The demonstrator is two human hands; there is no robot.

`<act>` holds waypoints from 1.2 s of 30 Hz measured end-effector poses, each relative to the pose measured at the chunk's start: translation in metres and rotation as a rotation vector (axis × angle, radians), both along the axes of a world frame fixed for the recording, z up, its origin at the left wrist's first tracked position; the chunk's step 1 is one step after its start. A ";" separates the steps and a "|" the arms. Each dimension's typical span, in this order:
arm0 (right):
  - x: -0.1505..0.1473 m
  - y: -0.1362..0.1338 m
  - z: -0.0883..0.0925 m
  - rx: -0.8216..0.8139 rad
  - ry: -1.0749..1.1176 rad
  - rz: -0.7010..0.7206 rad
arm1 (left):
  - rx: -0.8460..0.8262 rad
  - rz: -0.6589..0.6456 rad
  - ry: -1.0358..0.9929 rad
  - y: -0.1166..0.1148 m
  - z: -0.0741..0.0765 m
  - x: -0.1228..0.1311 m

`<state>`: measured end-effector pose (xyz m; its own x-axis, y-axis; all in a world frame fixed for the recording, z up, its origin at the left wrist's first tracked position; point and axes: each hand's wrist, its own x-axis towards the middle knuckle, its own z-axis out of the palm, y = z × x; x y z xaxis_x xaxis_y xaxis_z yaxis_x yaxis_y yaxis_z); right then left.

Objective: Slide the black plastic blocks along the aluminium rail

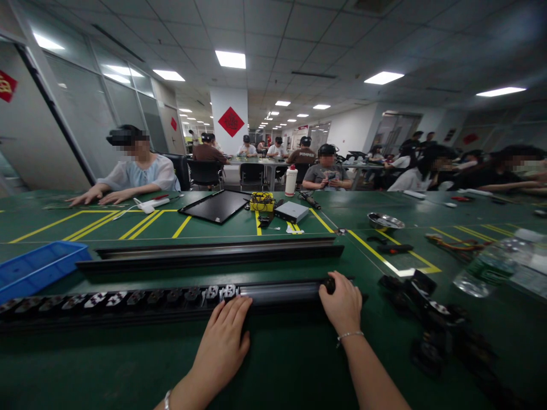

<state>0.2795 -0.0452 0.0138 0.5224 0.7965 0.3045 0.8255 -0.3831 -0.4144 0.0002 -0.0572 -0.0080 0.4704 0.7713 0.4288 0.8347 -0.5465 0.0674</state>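
A long black rail (277, 291) lies across the green table in front of me, its left part filled with several small black-and-white clips (128, 298). My left hand (224, 339) rests with fingers stretched out against the rail's near side, by the last clips. At the rail's right end my right hand (342, 304) is closed, pinching a small black piece (329, 283). A second, bare black rail (213, 254) lies parallel just beyond.
A blue bin (34, 267) stands at the left. Loose black parts (431, 319) lie to the right, with a plastic bottle (487, 270) and a metal bowl (384, 221). Further off are a black panel (217, 206), a yellow box (262, 201) and several seated people.
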 end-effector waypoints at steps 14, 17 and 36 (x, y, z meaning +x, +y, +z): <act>0.005 -0.001 0.000 -0.037 0.003 -0.006 | 0.013 -0.002 0.009 0.000 0.000 -0.001; 0.005 -0.001 0.000 -0.043 0.017 -0.005 | 0.010 -0.003 0.016 0.000 0.001 0.000; 0.013 -0.003 0.003 -0.062 0.003 0.034 | -0.033 0.001 0.005 -0.001 0.005 0.001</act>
